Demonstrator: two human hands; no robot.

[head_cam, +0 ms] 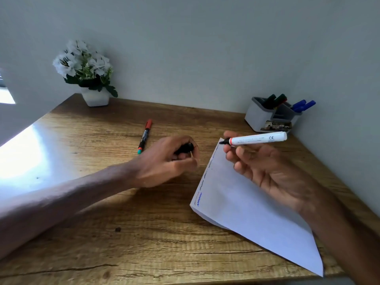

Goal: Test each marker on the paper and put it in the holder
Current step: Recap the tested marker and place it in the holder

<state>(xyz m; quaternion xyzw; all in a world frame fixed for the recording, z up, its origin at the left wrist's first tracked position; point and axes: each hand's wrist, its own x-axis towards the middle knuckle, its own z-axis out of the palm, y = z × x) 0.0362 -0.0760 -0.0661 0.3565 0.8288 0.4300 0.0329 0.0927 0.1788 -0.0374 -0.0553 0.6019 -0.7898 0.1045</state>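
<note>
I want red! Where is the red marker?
The red marker lies flat on the table, just beyond the left hand, nearer than the flower pot.

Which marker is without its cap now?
The white marker held by the right hand: its black tip is bare. The black marker lying on the table has its red cap on, and the left hand grips a black cap.

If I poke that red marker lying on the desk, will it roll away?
Probably, if poked from the side: the red marker looks round and lies free on the smooth desk. Poked on its cap end, it would more likely slide. It looks thin and stiff, so likely light and easy to lift.
</note>
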